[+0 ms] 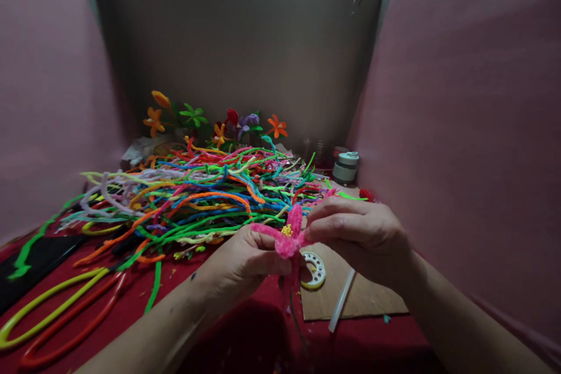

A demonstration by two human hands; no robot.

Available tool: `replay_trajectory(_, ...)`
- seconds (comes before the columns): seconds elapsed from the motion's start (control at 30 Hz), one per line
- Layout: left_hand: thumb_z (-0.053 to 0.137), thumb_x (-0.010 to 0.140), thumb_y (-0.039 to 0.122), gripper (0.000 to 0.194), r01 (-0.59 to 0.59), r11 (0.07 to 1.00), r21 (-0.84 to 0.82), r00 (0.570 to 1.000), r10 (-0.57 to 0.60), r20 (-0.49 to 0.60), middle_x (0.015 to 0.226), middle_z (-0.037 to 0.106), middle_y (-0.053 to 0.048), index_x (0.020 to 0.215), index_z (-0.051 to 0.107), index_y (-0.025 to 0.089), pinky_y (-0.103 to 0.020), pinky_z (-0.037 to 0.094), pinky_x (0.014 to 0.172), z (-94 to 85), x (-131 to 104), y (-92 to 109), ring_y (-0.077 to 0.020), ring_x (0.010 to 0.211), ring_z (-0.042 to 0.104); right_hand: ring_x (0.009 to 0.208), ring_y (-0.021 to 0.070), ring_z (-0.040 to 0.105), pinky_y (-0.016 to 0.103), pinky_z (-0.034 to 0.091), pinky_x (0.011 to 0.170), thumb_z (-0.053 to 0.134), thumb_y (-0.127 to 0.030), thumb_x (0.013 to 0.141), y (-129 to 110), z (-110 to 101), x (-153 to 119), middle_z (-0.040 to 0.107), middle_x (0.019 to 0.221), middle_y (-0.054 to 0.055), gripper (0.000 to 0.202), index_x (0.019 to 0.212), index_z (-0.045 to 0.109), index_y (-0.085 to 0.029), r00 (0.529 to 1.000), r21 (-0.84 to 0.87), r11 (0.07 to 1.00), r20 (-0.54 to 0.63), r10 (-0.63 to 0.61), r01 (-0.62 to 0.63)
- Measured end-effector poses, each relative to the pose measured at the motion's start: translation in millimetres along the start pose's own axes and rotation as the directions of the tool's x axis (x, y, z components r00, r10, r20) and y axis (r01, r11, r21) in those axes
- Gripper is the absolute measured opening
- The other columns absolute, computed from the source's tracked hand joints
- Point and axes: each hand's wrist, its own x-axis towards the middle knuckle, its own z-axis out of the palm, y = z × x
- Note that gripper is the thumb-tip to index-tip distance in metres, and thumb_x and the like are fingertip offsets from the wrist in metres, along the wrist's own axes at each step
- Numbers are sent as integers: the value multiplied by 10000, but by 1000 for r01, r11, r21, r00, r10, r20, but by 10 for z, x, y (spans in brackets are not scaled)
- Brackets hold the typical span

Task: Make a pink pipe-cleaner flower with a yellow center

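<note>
A fuzzy pink pipe-cleaner flower (286,246) with a cluster of small yellow stamens is held up over the front of the table. My left hand (248,260) is closed around its base, with the thumb in front. A thin dark stem trails down below that grip. From the other side, my right hand (362,228) pinches a pink petal between thumb and fingers; the fingertips partly cover this petal. The remaining petals spread outward toward the left and upward.
A large heap of coloured pipe cleaners (197,198) fills the table's left and middle. Finished flowers (153,121) stand behind it. A cardboard sheet (372,302) bears a white ring-shaped spool (321,273) and a translucent stick (342,301). A lidded jar (345,169) stands at the back right.
</note>
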Motion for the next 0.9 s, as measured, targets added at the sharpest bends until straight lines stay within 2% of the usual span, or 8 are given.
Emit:
replay_trajectory(0.17,643,596,84,112,0,1000,21,1000,0,-16,629,663,-16,666,714,134,-223,429,627,8,1,13,-121,614,574,728,102,571,213,466,650,544,-9,779,-7,16,11,612,784,48,169,832,642,-137,1000,8,1000,-3,-1,1)
replay_trajectory(0.3,662,605,135,40,-35,987,157,999,41,-36,596,619,-12,627,691,118,-222,395,601,9,-11,21,-111,588,524,709,111,572,240,470,645,532,-33,792,-42,73,-10,615,780,44,176,860,622,-168,999,56,998,-34,30,-28)
replay_trajectory(0.37,676,619,187,74,-38,975,221,996,56,-74,588,601,-15,608,678,114,-224,380,579,7,-32,20,-110,577,499,699,108,568,245,473,643,579,-69,772,-63,135,-56,608,786,24,227,959,570,-198,977,208,968,-130,168,-139)
replay_trajectory(0.43,679,646,256,142,-38,963,268,994,65,-93,585,581,-13,617,675,117,-224,367,558,10,-61,18,-104,563,470,679,104,554,238,471,619,658,-127,720,-78,200,-118,587,775,-1,341,1014,512,-218,906,406,868,-180,384,-287)
replay_trajectory(0.5,661,678,311,187,-59,948,313,994,85,-70,618,584,-16,663,688,127,-228,374,570,24,-90,20,-108,582,465,639,94,526,221,451,572,691,-181,690,-86,245,-172,571,747,-7,274,915,534,-196,837,501,756,-108,537,-421)
replay_trajectory(0.57,639,707,327,197,-105,923,370,991,128,-38,657,591,-19,700,706,142,-234,388,603,55,-114,33,-120,622,476,617,90,501,219,432,552,695,-221,684,-89,257,-198,566,715,-1,171,787,570,-167,811,498,708,-16,585,-501)
replay_trajectory(0.73,647,712,278,131,-158,885,437,983,181,-11,670,597,-18,717,742,188,-258,407,677,163,-138,89,-137,653,488,634,102,496,250,429,604,697,-254,682,-83,219,-169,561,674,-1,136,673,605,-156,863,496,744,21,504,-447)
replay_trajectory(0.9,699,649,320,165,-99,908,408,992,122,-30,597,568,-26,631,735,160,-243,389,581,172,-135,83,-130,595,455,617,97,501,250,424,616,690,-287,696,-98,210,-151,561,634,-5,176,624,605,-151,895,536,745,47,444,-398)
